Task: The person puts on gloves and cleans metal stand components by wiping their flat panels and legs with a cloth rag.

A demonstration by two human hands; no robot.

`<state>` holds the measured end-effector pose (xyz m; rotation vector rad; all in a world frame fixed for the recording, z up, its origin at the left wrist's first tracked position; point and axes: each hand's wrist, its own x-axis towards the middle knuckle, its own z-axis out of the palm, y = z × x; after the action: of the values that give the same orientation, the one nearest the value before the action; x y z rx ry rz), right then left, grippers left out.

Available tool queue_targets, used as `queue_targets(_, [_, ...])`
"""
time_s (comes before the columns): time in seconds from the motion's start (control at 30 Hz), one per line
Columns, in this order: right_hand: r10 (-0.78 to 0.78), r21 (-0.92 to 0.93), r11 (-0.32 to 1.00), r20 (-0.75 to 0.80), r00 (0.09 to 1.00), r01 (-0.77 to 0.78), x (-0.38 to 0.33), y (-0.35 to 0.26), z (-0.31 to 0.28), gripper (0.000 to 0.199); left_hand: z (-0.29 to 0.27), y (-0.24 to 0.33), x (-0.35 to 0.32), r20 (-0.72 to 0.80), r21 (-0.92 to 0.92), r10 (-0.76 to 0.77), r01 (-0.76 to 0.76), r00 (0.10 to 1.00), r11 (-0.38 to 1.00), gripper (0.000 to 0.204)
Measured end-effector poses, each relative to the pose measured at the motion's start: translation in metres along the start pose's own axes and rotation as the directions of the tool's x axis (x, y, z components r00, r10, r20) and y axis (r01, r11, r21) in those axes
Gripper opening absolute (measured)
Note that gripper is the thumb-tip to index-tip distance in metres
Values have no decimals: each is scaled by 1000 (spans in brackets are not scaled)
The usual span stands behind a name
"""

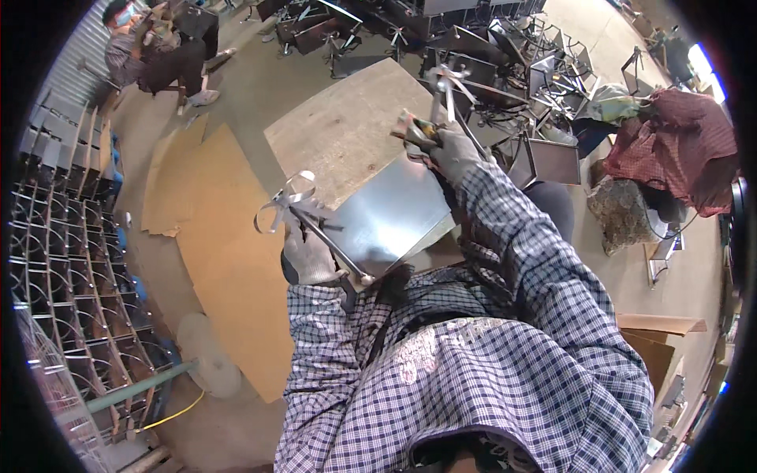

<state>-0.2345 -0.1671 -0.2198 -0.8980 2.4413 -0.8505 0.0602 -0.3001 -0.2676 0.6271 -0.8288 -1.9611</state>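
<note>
— What have my hands got?
— My gloved left hand (309,254) is closed round a metal frame (315,225) at the near edge of the steel sheet (390,217). My right hand (456,150) grips pliers (416,128) at the sheet's far corner, beside another frame (449,87).
— And the sheet?
— Tilted above the board (347,130).

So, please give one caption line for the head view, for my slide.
Gloved left hand and right hand hold a metal-legged steel panel above cardboard sheets.

Two gloved hands (309,254), one metal sheet (386,217), one wooden board (347,130), one seated person (154,51)
</note>
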Motion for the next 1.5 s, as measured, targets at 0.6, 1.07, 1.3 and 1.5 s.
queue_targets(0.6, [-607,-314,707,188,772,633,-73,-39,94,21,67,25,-99,-260,574,-274,376,926,727,60])
queue_targets(1.07, [127,201,972,-27,991,-120,4,-67,22,31,70,17,-99,-293,516,-252,374,922,770,54])
queue_targets(1.3, [-125,-104,978,405,906,182,-83,-92,80,40,48,5,-92,3,840,151,-85,988,536,52])
queue_targets(1.5, [-137,-229,949,319,938,216,-34,-80,38,32,59,14,-99,-248,586,-228,333,941,738,53])
